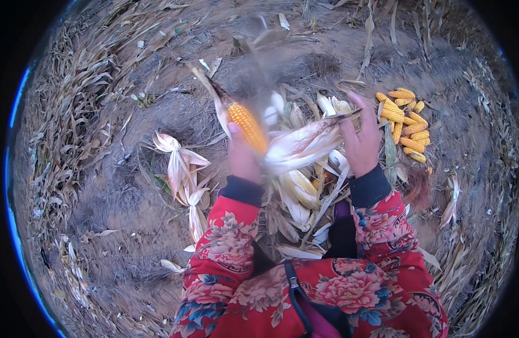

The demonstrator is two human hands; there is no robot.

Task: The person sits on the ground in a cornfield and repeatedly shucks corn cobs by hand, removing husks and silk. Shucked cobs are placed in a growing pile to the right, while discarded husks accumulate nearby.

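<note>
My left hand (pixel 242 158) grips a yellow corn cob (pixel 247 125), its pale husk peeled back and trailing above it. A white husk (pixel 302 145) with a dark tip stretches from beside the cob across to my right hand (pixel 362 138), whose fingers are apart and extended, touching the husk's end. Beneath both hands lies a loose heap of pale husks and unhusked ears (pixel 299 197). A blur above the cob hides detail there.
Husked yellow cobs (pixel 411 129) form a pile at the right. Peeled husks (pixel 180 177) lie on the dirt ground (pixel 118 197) at the left. Dry stalks and leaves (pixel 68 101) line both sides. My floral red sleeves and jacket fill the lower middle.
</note>
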